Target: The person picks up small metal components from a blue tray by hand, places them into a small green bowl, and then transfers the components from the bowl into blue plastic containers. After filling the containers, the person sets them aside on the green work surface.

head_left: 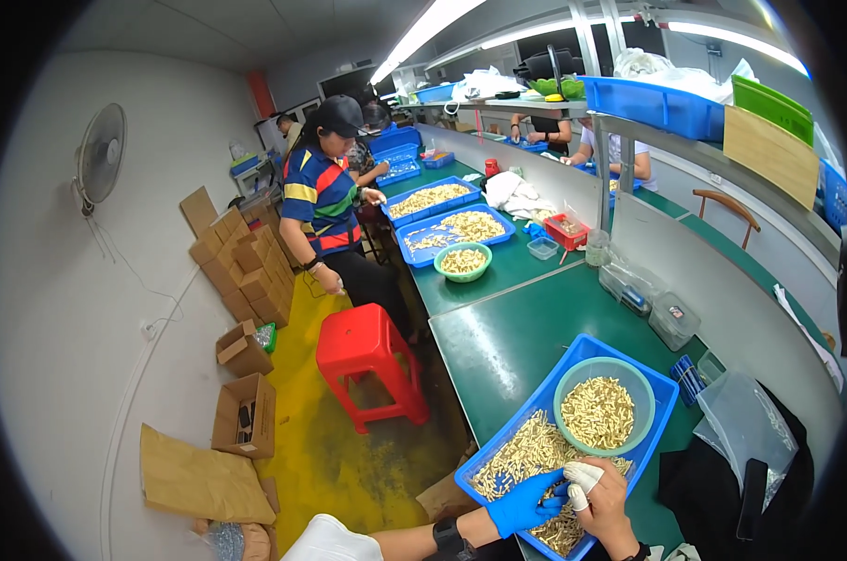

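Note:
My left hand (pixel 526 506), in a blue glove, and my right hand (pixel 601 496), with white finger covers, meet over a blue tray (pixel 665 391). Both are closed, fingertips close together; whatever they hold is hidden between them. Small brass-coloured metal pins (pixel 524 455) lie heaped in the tray beneath. A pale green bowl (pixel 646 423), filled with similar pins, stands inside the tray's far end, just beyond my right hand.
Clear plastic boxes (pixel 674 320), a plastic bag (pixel 743 411) and black cloth (pixel 713 481) lie right of the tray. Farther along the green table (pixel 498 323) are more blue trays (pixel 498 217) and a green bowl (pixel 464 274). A person stands by a red stool (pixel 358 341).

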{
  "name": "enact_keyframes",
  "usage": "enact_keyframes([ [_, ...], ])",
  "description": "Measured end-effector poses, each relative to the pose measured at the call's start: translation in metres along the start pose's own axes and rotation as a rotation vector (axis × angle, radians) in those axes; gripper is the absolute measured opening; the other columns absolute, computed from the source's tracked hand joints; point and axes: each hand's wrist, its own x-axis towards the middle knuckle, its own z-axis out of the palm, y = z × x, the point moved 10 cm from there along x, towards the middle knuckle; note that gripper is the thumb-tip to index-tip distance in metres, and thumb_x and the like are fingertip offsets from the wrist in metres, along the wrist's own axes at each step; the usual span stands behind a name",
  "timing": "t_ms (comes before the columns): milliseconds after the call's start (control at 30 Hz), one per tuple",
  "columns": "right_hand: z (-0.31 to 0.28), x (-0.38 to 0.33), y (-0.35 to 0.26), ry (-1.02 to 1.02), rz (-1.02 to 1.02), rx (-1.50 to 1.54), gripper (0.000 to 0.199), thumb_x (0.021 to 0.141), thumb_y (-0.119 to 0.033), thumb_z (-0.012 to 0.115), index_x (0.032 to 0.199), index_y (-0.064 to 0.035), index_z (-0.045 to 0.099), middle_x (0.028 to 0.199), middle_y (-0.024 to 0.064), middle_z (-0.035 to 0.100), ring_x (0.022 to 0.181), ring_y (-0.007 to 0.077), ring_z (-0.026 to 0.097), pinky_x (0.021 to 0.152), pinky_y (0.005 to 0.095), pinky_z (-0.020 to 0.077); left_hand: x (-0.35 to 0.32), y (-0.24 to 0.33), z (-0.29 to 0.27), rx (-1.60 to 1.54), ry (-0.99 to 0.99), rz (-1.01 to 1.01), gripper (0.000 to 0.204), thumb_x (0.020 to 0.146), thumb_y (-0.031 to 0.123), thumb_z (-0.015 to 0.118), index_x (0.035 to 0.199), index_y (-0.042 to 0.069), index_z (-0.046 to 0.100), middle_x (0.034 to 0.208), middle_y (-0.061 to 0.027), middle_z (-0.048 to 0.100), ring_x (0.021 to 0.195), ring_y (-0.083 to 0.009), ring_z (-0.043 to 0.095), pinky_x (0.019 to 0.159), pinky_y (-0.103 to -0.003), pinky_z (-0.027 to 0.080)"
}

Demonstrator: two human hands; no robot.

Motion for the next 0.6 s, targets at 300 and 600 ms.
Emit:
enact_keyframes([
  [300, 0.001, 0.001, 0.0, -0.011, 0.023, 0.019, 0.019, 0.082, -0.009, 0.061, 0.097, -0.0002, 0.066, 0.095, 0.0135, 0.067, 0.088, 0.0326, 0.063, 0.075, 0.04, 0.0519, -0.009, 0.026, 0.015, 1.218, -0.037, 0.639, 0.01, 0.095, 0.008, 0.048, 0.103, 0.008, 0.054, 0.084, -0.0001, 0.047, 0.068, -0.0058, 0.043, 0.051, -0.017, 0.033],
  [600, 0.0, 0.002, 0.002, 0.001, 0.015, -0.002, 0.02, 0.08, -0.011, 0.064, 0.098, -0.0008, 0.067, 0.095, 0.0119, 0.067, 0.088, 0.0317, 0.064, 0.074, 0.0395, 0.0531, -0.02, 0.028, 0.026, 0.877, 0.051, 0.413, 0.013, 0.097, 0.018, 0.047, 0.103, 0.01, 0.056, 0.08, 0.0009, 0.047, 0.072, -0.0058, 0.044, 0.051, -0.019, 0.035],
])
